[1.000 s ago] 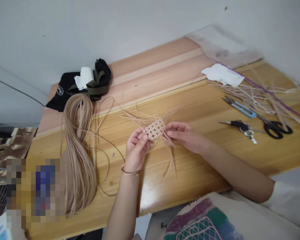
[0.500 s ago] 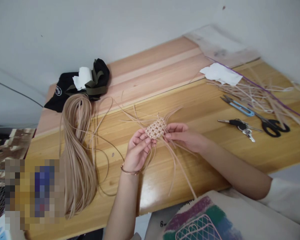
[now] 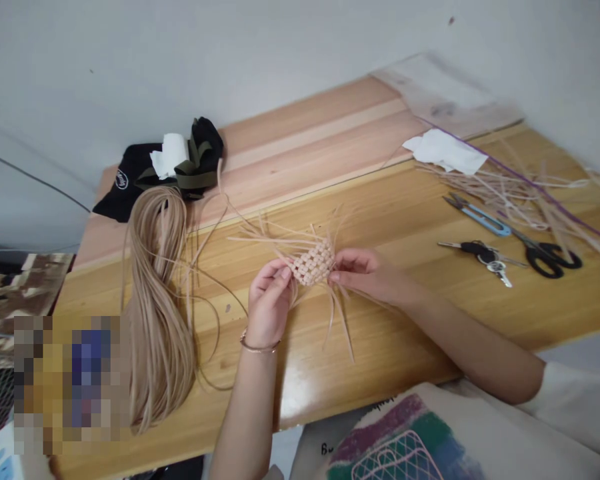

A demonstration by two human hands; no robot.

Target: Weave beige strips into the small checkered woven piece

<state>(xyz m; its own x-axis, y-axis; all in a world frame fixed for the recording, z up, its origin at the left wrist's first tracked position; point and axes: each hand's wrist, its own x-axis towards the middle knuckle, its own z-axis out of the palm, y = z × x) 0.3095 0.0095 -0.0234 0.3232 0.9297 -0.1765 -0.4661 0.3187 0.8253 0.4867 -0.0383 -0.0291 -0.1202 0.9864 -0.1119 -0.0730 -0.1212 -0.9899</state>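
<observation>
A small woven piece of beige cord (image 3: 313, 264) is held between my two hands, a little in front of me over the table. Loose strand ends stick out from it on several sides. My left hand (image 3: 271, 297) pinches its left edge between thumb and fingers, and a bracelet circles that wrist. At the opposite edge, my right hand (image 3: 367, 273) has thumb and bent fingers closed on the piece, with strands trailing under it. The exact grip of the right fingertips is partly hidden.
On the left lies a long hank of beige cord (image 3: 157, 313), below a black bag (image 3: 135, 177) with a white paper roll (image 3: 173, 155). To the right are keys (image 3: 490, 259), blue-handled snips (image 3: 480, 217), black-handled scissors (image 3: 550, 257), cord scraps (image 3: 510, 190) and white tissue (image 3: 445, 151).
The woven piece has tilted and turned slightly in my hands, its loose ends swinging to new positions. My left hand has shifted a little leftward along the edge.
</observation>
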